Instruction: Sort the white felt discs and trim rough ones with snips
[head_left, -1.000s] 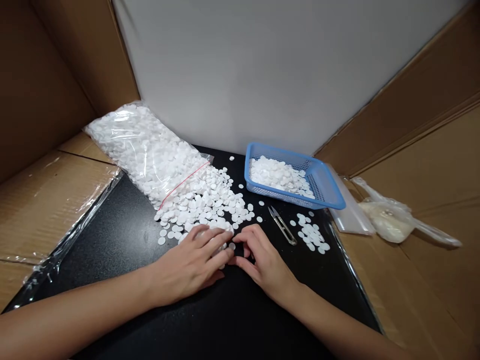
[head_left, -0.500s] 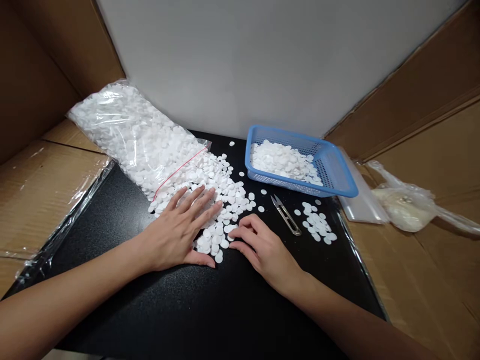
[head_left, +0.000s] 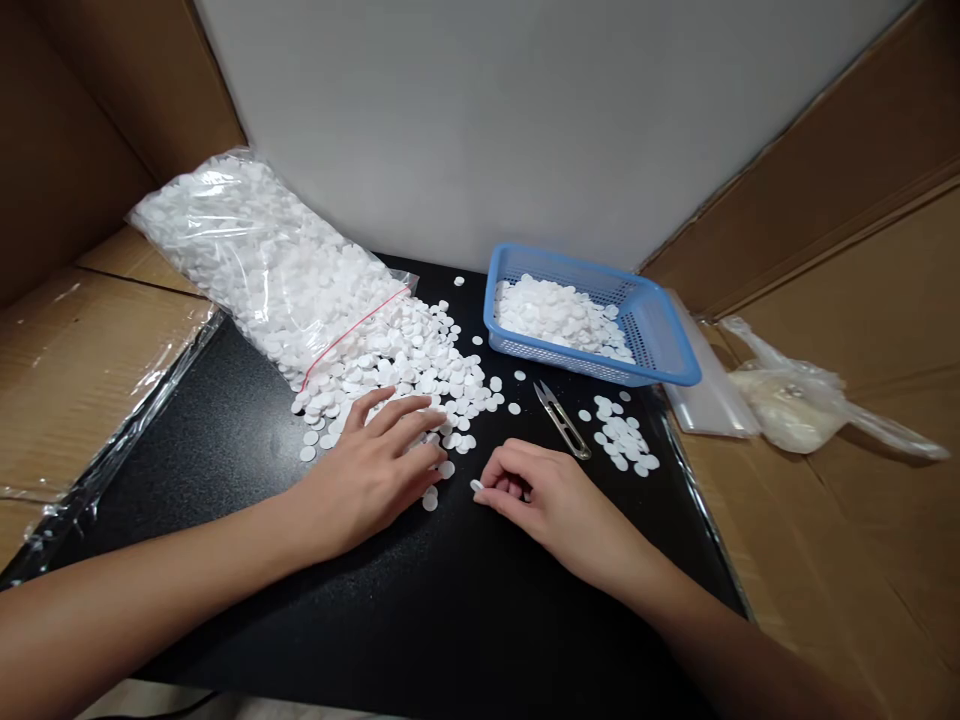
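Observation:
Small white round discs point(head_left: 420, 365) spill in a heap from the mouth of a clear zip bag point(head_left: 262, 260) with a red seal line. At the near edge of that heap rests my left hand point(head_left: 375, 470), fingers spread and bent over the discs; what lies beneath its palm is hidden. To its right, my right hand point(head_left: 536, 490) pinches a white disc point(head_left: 477, 486) between thumb and forefinger, low over the black table point(head_left: 450, 620). A pair of thread snips point(head_left: 562, 420) lies just beyond my right hand.
A blue plastic basket point(head_left: 675, 378) holding many white discs stands at the back. Another small group of discs point(head_left: 624, 437) lies right of the snips. Clear plastic bags point(head_left: 712, 390) and a knotted bag of pale material point(head_left: 795, 405) rest on cardboard at the right.
My right hand has drawn slightly right, away from the heap, and now pinches a disc. My left hand's fingers have bent and pulled back, and the discs near its thumb have shifted.

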